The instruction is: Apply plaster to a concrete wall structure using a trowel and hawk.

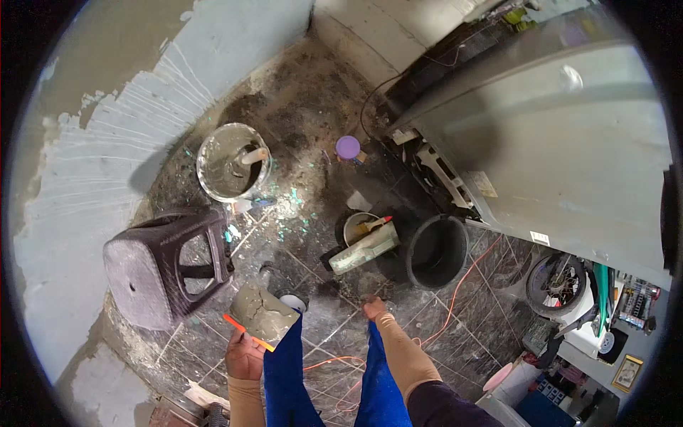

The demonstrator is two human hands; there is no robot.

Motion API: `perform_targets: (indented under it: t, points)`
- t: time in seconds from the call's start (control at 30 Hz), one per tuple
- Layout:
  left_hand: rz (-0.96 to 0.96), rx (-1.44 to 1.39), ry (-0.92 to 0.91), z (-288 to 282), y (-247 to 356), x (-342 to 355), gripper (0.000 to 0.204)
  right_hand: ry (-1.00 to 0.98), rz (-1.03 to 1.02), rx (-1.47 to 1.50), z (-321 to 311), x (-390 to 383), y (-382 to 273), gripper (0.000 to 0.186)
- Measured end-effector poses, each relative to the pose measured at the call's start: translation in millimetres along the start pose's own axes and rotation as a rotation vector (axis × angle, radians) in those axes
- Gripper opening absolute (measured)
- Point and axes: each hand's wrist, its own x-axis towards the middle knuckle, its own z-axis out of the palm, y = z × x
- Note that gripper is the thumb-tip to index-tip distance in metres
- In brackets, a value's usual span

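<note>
In my left hand [245, 354] is a wide plastering spatula with an orange handle strip [247, 331], held at its left edge. Grey wet plaster [265, 313] covers its broad face, which tilts above my left knee. My right hand [373, 308] is by my right knee, its fingers curled; whether anything is inside them is hidden. Ahead of it stand a small pot [358, 226] with a brush [377, 223] across its rim and a long pale green-grey tool [365, 249] leaning over it.
A plaster bucket [201, 167] holds a tool with a pale handle [255, 156]. Left is a dark plastic stool [139, 277]; right, a black tub [455, 235] and a large grey appliance [569, 164]. An orange cord [451, 311] crosses the tiled floor. A purple lid [348, 147] lies farther off.
</note>
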Motion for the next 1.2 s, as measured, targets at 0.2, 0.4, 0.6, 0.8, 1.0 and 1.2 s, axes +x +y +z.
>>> perform_targets:
  t: [0.2,0.4,0.6,0.8,1.0,1.2]
  points:
    - [0.044,-0.126,0.070,42.1,-114.6,-45.8,0.041,-0.217,-0.221,-0.366,3.0,-34.1,59.9,0.046]
    - [0.017,-0.415,-0.091,44.7,-226.5,-88.7,0.033,-0.082,-0.037,0.271,-16.8,-67.1,152.7,0.041]
    - [-0.033,-0.223,0.186,77.9,-259.1,-113.1,0.029,0.133,0.010,0.334,-44.5,-29.9,205.4,0.029]
    - [0.012,-0.275,0.196,74.9,-248.8,-103.6,0.027,0.313,-0.168,0.139,-99.2,-28.1,172.1,0.024]
    - [0.061,-0.248,0.247,57.6,-237.3,-91.7,0.031,0.446,-0.230,-0.103,-194.0,-9.2,125.5,0.025]
    - [0.155,-0.231,0.316,51.6,-268.9,-87.7,0.032,0.373,-0.264,-0.453,-274.9,39.8,110.1,0.036]
